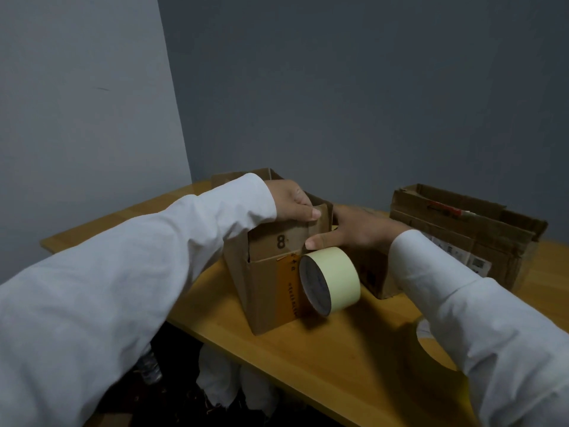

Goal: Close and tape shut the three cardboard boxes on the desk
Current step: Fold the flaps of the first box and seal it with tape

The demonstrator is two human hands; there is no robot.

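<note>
A small brown cardboard box (264, 297) stands in the middle of the wooden desk (338, 359), its top open. Its near flap (286, 240), marked "8", stands upright. My left hand (289, 201) grips the flap's top edge, fingers curled over it and thumb on the front. My right hand (360, 229) reaches in from the right, its thumb on the flap's lower right corner and its fingers hidden behind the flap. A pale yellow tape roll (334, 278) stands on edge against the box front. A second box (375, 277) sits behind it, and a third box (480, 241) stands open at the right.
The desk sits in a corner of grey walls. Its near edge runs diagonally at lower left, with dark clutter and white bags (228, 383) below it. A round cut-out (431, 343) lies in the desktop under my right sleeve.
</note>
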